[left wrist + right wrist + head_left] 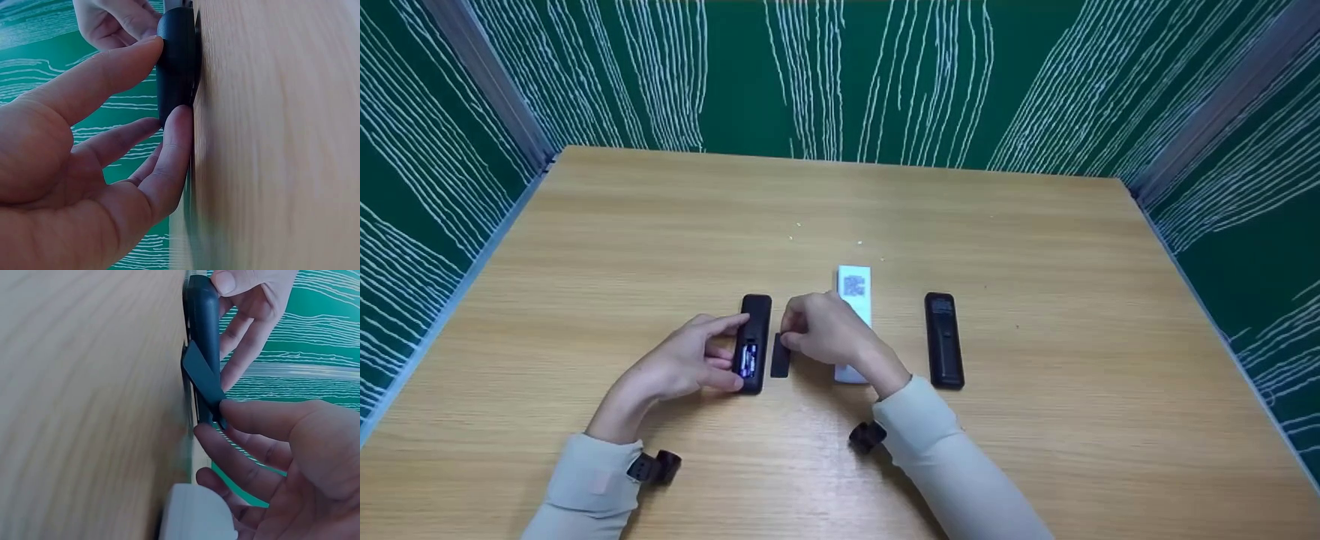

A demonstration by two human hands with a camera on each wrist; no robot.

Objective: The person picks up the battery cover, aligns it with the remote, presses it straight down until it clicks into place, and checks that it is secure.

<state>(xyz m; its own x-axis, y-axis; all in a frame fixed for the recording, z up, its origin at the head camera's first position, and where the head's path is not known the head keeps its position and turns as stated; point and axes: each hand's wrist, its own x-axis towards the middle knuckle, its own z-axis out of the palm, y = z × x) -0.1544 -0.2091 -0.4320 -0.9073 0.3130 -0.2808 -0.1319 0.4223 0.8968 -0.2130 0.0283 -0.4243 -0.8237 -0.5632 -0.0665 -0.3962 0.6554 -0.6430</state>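
A black remote control (756, 315) lies back up on the table, its battery compartment uncovered and batteries (748, 360) showing inside. My left hand (679, 364) holds it from the left, thumb at the near end and a finger further up; the left wrist view has the same remote (175, 67) between thumb and fingers. Just to its right, my right hand (829, 330) pinches one end of a thin black battery cover (780, 360). Seen from the right wrist, this cover (203, 377) tilts beside the remote, its other end low by the table.
A white remote control (855, 281) lies partly beneath my right hand and wrist. Further right is another black remote control (945, 341). Small pale crumbs (859, 242) dot the wooden table (660, 225) beyond. Green panels with white lines (735, 75) enclose its back and sides.
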